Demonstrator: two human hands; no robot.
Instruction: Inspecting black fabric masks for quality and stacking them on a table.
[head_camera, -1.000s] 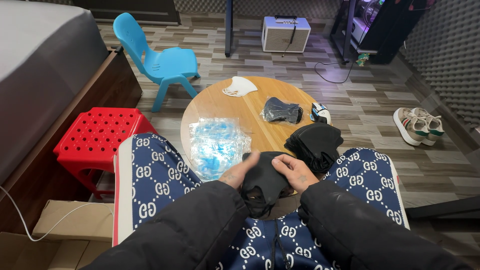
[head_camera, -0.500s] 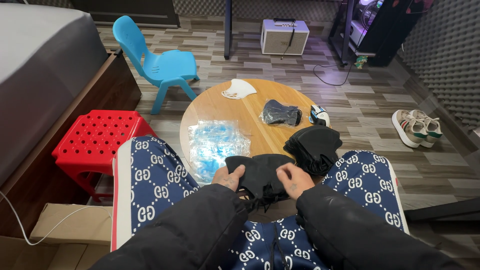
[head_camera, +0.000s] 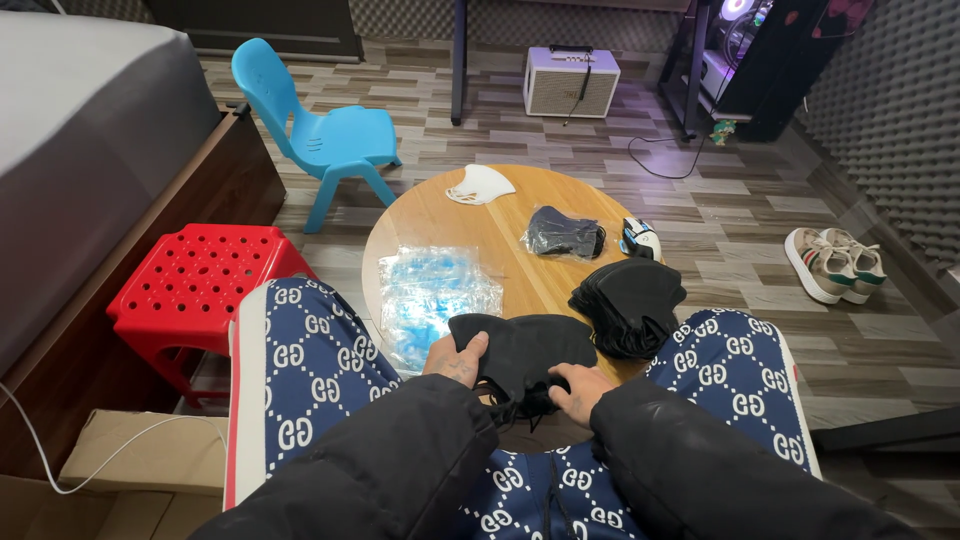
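A single head-worn camera looks steeply down and forward from above the seated person's lap. The fingers (head_camera: 470, 350) sit close, low in the centre; beyond them the round worktop (head_camera: 500, 215) fills mid-frame, and the floor (head_camera: 740, 220) stretches farther off.

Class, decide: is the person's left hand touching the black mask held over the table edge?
Touching. The head view shows the left hand with fingers curled over the black mask at its left edge.
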